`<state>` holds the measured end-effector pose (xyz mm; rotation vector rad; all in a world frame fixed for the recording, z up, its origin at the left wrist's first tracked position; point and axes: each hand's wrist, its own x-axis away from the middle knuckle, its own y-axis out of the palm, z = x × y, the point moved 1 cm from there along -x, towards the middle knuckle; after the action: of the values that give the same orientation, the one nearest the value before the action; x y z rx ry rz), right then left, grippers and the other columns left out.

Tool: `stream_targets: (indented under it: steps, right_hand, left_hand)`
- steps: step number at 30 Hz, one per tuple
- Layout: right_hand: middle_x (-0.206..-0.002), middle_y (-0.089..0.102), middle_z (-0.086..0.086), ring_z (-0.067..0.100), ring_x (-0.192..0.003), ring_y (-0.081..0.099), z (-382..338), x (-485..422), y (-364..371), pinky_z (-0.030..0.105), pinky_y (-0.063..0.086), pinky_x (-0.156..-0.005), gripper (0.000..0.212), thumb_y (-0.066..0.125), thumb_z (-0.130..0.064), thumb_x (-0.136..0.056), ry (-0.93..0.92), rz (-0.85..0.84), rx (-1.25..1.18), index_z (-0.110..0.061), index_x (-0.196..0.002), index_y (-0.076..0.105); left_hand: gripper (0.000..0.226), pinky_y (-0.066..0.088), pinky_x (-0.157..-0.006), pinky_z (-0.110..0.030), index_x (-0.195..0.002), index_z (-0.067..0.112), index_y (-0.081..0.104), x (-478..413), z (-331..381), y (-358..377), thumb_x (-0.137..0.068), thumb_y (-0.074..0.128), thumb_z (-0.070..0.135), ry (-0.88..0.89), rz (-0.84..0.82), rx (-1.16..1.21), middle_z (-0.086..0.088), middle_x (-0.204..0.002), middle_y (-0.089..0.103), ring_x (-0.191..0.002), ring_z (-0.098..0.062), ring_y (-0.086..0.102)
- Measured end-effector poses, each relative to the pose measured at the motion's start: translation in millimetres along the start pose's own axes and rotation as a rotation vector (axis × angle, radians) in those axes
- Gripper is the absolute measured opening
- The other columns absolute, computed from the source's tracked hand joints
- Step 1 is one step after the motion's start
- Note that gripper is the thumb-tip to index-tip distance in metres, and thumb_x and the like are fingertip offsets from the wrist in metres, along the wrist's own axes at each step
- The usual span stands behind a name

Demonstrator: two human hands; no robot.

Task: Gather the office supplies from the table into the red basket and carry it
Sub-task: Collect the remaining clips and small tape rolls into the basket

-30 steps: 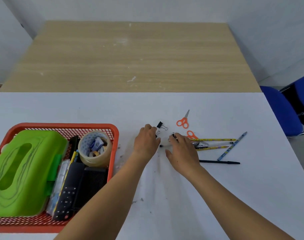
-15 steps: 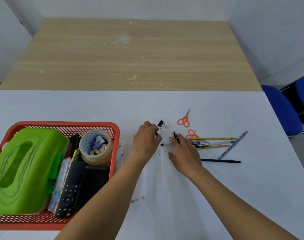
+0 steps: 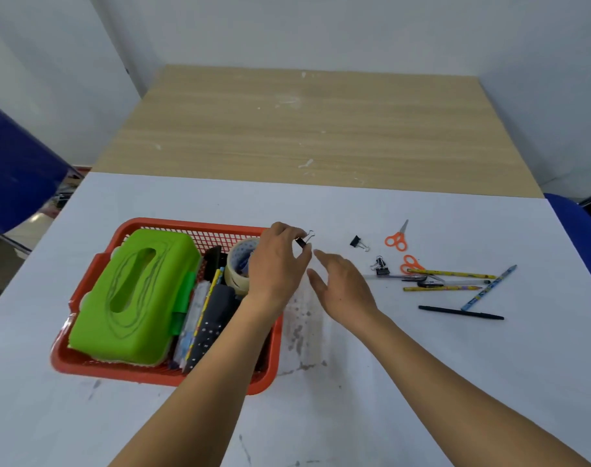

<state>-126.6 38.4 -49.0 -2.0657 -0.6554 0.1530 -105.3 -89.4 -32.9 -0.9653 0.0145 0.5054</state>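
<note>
The white bench point(image 3: 422, 365) carries the red plastic mesh basket point(image 3: 152, 371) at its left. Over the basket's far right corner the left grip point(image 3: 277, 267) pinches a small black metal binder clip point(image 3: 302, 243); the right grip point(image 3: 341, 284), just beside, hovers with fingers straight, holding nothing.

A white table point(image 3: 422, 382) carries a red basket point(image 3: 193, 227) on the left; to the right lie a binder clip point(image 3: 356, 242), a second clip point(image 3: 382, 268), orange scissors point(image 3: 396, 238), a second pair point(image 3: 411, 264) — then yellow pencils point(image 3: 450, 274), a blue pencil point(image 3: 489, 287), a black pen point(image 3: 460, 312).
</note>
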Motion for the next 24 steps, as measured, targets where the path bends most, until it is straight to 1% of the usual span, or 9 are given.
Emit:
stream_targets:
  steps: [2, 5, 9, 11, 13, 16, 19, 21, 24]
  right_hand:
    - [-0.145, 0.045, 0.005, 0.020, -0.134, 0.042, -18, 4, 7, 0.034, 0.039, -0.107, 0.054, 0.039, -0.039, -0.100, -0.023, -0.047, -0.075, -0.016, -0.148, 0.032]
    - [-0.140, 0.049, 0.008, 0.023, -0.129, 0.046, -37, 10, 16, 0.035, 0.042, -0.104, 0.051, 0.042, -0.033, -0.101, -0.038, -0.107, -0.068, -0.012, -0.146, 0.034]
    - [-0.142, 0.046, 0.009, 0.024, -0.130, 0.044, -45, 15, 21, 0.034, 0.040, -0.104, 0.052, 0.038, -0.033, -0.102, -0.031, -0.149, -0.010, -0.010, -0.147, 0.029]
    - [-0.144, 0.044, 0.009, 0.024, -0.131, 0.043, -46, 15, 20, 0.034, 0.039, -0.105, 0.053, 0.038, -0.035, -0.102, -0.032, -0.149, 0.005, -0.010, -0.148, 0.028]
    - [-0.145, 0.043, 0.010, 0.024, -0.131, 0.043, -45, 15, 19, 0.034, 0.039, -0.106, 0.053, 0.038, -0.035, -0.102, -0.034, -0.151, 0.016, -0.010, -0.147, 0.029]
    - [-0.147, 0.040, 0.009, 0.024, -0.133, 0.041, -43, 14, 18, 0.035, 0.038, -0.107, 0.054, 0.040, -0.035, -0.101, -0.039, -0.157, 0.013, -0.011, -0.148, 0.028]
    - [-0.144, 0.044, 0.008, 0.024, -0.130, 0.044, -38, 13, 14, 0.034, 0.041, -0.105, 0.050, 0.043, -0.034, -0.101, -0.049, -0.132, -0.023, -0.014, -0.146, 0.034]
    - [-0.142, 0.045, 0.008, 0.024, -0.128, 0.046, -30, 12, 11, 0.035, 0.043, -0.102, 0.050, 0.043, -0.035, -0.100, -0.039, -0.109, -0.023, -0.014, -0.145, 0.037]
    - [-0.135, 0.051, 0.008, 0.024, -0.120, 0.052, -13, 10, 5, 0.036, 0.048, -0.095, 0.048, 0.044, -0.036, -0.099, -0.001, -0.054, -0.016, -0.012, -0.140, 0.043]
  left_hand:
    - [0.022, 0.041, -0.070, -0.023, -0.106, 0.022, 0.067, 3, -15, -13, -0.089, 0.059, 0.034, -0.031, 0.026, -0.044, 0.007, -0.105, 0.061, -0.100, -0.013, 0.056]
    - [0.025, 0.044, -0.073, -0.030, -0.106, 0.022, 0.067, 7, -36, -27, -0.088, 0.058, 0.036, -0.092, 0.029, -0.130, 0.004, -0.106, 0.062, -0.103, -0.017, 0.054]
    - [0.025, 0.046, -0.077, -0.036, -0.106, 0.018, 0.069, 13, -60, -34, -0.088, 0.060, 0.031, -0.103, -0.081, -0.300, -0.004, -0.107, 0.064, -0.102, -0.025, 0.053]
    - [0.028, 0.046, -0.082, -0.039, -0.106, 0.017, 0.070, 15, -67, -35, -0.088, 0.059, 0.035, -0.104, -0.142, -0.374, -0.004, -0.109, 0.065, -0.104, -0.026, 0.052]
    - [0.031, 0.045, -0.085, -0.040, -0.109, 0.017, 0.069, 15, -68, -34, -0.089, 0.056, 0.038, -0.099, -0.154, -0.400, -0.005, -0.111, 0.064, -0.105, -0.027, 0.051]
    - [0.032, 0.044, -0.085, -0.041, -0.112, 0.015, 0.068, 13, -61, -32, -0.089, 0.055, 0.034, -0.061, -0.117, -0.352, -0.006, -0.111, 0.064, -0.104, -0.028, 0.052]
    - [0.030, 0.043, -0.087, -0.038, -0.112, 0.013, 0.068, 10, -45, -26, -0.088, 0.057, 0.029, 0.017, -0.090, -0.241, -0.006, -0.112, 0.065, -0.105, -0.026, 0.053]
    - [0.030, 0.042, -0.089, -0.035, -0.114, 0.014, 0.067, 9, -31, -19, -0.090, 0.058, 0.030, 0.082, -0.104, -0.200, -0.004, -0.114, 0.065, -0.109, -0.023, 0.053]
    - [0.031, 0.042, -0.089, -0.030, -0.119, 0.018, 0.063, 8, -11, -2, -0.093, 0.055, 0.032, 0.143, -0.174, -0.116, 0.000, -0.119, 0.061, -0.116, -0.018, 0.049]
